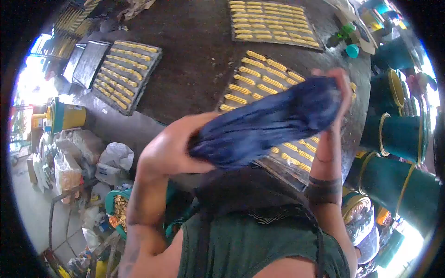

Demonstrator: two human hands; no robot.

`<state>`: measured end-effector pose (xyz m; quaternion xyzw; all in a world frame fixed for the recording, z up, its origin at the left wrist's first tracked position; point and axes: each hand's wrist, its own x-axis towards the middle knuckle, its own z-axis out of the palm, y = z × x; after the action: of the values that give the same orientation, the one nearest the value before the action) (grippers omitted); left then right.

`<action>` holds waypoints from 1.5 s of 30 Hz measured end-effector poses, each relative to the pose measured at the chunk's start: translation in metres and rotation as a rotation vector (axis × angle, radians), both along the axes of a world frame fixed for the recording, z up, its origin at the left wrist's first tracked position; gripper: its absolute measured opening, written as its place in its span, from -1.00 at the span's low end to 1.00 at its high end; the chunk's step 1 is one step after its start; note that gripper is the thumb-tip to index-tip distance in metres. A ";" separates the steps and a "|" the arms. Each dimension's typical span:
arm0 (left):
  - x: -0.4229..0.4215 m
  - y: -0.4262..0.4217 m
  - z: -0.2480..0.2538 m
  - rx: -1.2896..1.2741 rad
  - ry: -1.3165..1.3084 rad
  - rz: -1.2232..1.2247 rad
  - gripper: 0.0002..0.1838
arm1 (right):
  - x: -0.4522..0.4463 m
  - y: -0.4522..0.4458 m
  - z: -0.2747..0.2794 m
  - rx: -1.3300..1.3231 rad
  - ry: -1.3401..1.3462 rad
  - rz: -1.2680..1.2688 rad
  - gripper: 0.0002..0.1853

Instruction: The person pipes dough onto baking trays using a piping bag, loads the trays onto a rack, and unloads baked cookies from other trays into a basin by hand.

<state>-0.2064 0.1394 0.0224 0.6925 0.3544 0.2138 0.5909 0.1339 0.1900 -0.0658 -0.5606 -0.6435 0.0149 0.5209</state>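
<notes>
A dark blue cloth (pixel 273 123), bunched into a long, rounded bundle, stretches between my two hands above the table edge. My left hand (pixel 174 141) is closed round its narrower, darker end, its fingertips hidden by the cloth. At the thicker end, my right hand (pixel 342 90) is curled round the far side, with most of its fingers out of sight. Whether anything is inside the cloth cannot be seen. Below it lies a tray (pixel 266 162) with rows of piped yellow dough strips (pixel 250 71), partly covered by the cloth.
More trays of piped dough (pixel 273 23) (pixel 125 76) lie on the dark table (pixel 194 60). A green bottle (pixel 346 30) stands by its far right corner. Green drums (pixel 394 180) line the right. Plastic-wrapped packs (pixel 69 167) and a tub of brown pieces (pixel 121 208) are at left.
</notes>
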 end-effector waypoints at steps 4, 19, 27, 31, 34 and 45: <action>-0.107 -0.021 -0.025 -0.068 0.399 0.143 -0.43 | -0.119 0.047 -0.009 0.127 -0.329 0.546 -0.70; -0.127 0.093 -0.166 0.618 0.767 0.579 -0.30 | -0.210 0.053 -0.067 -0.458 -0.529 0.607 -0.68; -0.078 0.072 -0.169 0.549 0.481 0.388 -0.69 | -0.005 -0.110 -0.030 -0.636 0.130 -0.202 -0.76; -0.055 0.014 -0.195 -0.099 0.360 0.222 -0.80 | 0.108 -0.224 -0.122 -0.571 0.621 -0.411 -0.75; -0.039 0.003 -0.189 -0.235 0.357 0.345 -0.73 | 0.086 -0.244 -0.126 -0.600 0.601 -0.598 -0.64; -0.006 -0.030 -0.124 -0.910 -0.652 0.381 -0.37 | 0.122 -0.228 -0.081 -0.823 1.274 -0.332 -0.52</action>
<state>-0.2125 0.1098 -0.1013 0.1923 0.3288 0.3444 0.8581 0.2559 -0.0377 -0.1466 -0.6814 -0.0703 0.4940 0.5355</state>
